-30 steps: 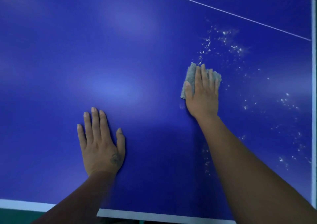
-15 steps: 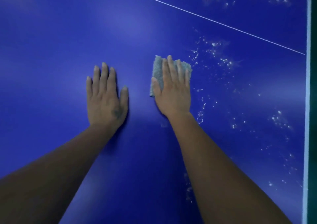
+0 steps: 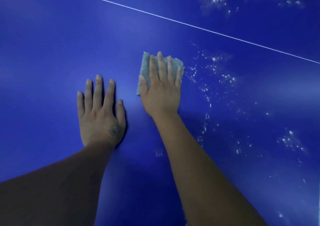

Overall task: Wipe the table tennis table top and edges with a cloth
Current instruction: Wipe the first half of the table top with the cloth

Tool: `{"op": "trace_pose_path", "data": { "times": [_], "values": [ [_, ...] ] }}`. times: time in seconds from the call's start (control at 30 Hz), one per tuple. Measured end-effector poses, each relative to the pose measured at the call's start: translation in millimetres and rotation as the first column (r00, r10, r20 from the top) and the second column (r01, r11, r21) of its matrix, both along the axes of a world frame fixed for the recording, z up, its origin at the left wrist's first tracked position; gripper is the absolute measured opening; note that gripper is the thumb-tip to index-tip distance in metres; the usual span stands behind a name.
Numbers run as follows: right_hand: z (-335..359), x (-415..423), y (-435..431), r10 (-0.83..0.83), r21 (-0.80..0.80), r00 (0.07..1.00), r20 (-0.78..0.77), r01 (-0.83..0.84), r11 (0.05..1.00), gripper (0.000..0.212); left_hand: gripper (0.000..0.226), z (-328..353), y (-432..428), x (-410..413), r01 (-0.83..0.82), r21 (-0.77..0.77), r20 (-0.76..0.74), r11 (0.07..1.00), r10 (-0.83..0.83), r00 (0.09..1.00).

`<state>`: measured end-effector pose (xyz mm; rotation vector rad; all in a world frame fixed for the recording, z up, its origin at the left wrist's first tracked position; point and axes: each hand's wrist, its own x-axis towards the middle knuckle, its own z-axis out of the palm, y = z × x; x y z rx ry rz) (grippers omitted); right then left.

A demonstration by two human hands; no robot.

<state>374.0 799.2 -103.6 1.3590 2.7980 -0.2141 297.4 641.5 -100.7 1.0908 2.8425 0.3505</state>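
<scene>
The blue table tennis table top (image 3: pixel 52 56) fills the head view. A small folded grey cloth (image 3: pixel 145 64) lies flat on it near the middle. My right hand (image 3: pixel 161 89) presses down on the cloth with straight fingers, covering most of it. My left hand (image 3: pixel 100 115) rests flat on the bare blue surface just left of it, fingers spread and straight, holding nothing. White droplets and smears (image 3: pixel 216 73) speckle the surface to the right of the cloth.
A thin white centre line (image 3: pixel 173 20) runs diagonally from upper left to right across the table. More white specks (image 3: pixel 214 0) lie beyond that line at the top right. The table's edges are out of view.
The view has shifted so the right table edge is out of frame. My right hand with the cloth sits left of the specks, and my left hand lies lower than half a second ago.
</scene>
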Motion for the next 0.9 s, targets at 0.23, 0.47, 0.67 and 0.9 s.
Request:
{"op": "trace_pose_path", "data": {
  "times": [0.23, 0.47, 0.67, 0.9],
  "values": [
    [1.8, 58.2, 55.9, -0.129, 0.015, 0.992, 0.012, 0.128, 0.992, 0.068, 0.062, -3.4, 0.4, -1.3, 0.015, 0.064, -0.056, 0.998, -0.012, 0.998],
    [0.0, 39.4, 42.9, -0.129, 0.023, 0.992, 0.018, 0.128, 0.991, 0.069, 0.062, -5.0, 1.4, -1.3, 0.025, 0.069, -0.069, 0.997, -0.02, 0.997],
    [0.3, -22.1, 88.4, -0.071, 0.001, 0.997, 0.025, 0.071, 0.997, 0.071, 0.061, -10.1, 1.1, -2.6, 0.033, 0.069, -0.087, 0.997, -0.027, 0.996],
    [5.7, 62.6, 143.0, -0.374, -0.033, 0.927, 0.044, 0.375, 0.926, 0.069, 0.061, -7.0, 2.0, -1.9, 0.032, 0.086, -0.095, 0.996, -0.024, 0.995]
  ]
}}
